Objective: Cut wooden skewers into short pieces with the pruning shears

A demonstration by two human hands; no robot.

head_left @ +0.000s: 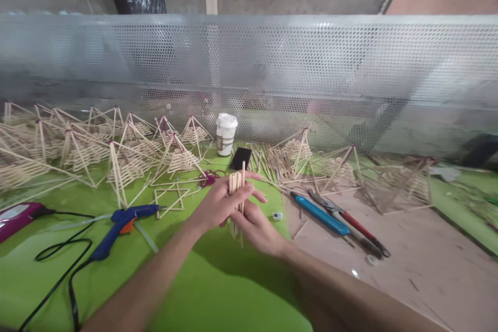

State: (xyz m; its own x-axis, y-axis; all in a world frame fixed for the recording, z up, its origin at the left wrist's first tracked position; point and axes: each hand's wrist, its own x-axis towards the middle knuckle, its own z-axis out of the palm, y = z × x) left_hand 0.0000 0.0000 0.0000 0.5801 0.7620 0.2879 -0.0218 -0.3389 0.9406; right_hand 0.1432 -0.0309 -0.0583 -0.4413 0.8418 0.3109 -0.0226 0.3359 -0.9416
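A small bundle of thin wooden sticks [237,181] stands upright between my two hands, above the green table surface. One stick pokes up higher than the others. My left hand [218,202] is closed round the bundle, its thumb lying across the front. Lower down, my right hand [259,223] grips the same sticks from the right, with some of its fingers hidden behind them. The sticks' lower ends show blurred below the hands. Just beyond the hands lie a purple string tangle [210,178] and a black phone [240,158].
Several stick pyramids [124,150] crowd the back left; others stand at right. A blue glue gun [120,223] with a black cord lies left. A blue cutter [321,213] and red-handled pliers [356,223] lie right. Behind are loose sticks [268,161], a paper cup [226,135] and a perforated metal panel [311,57].
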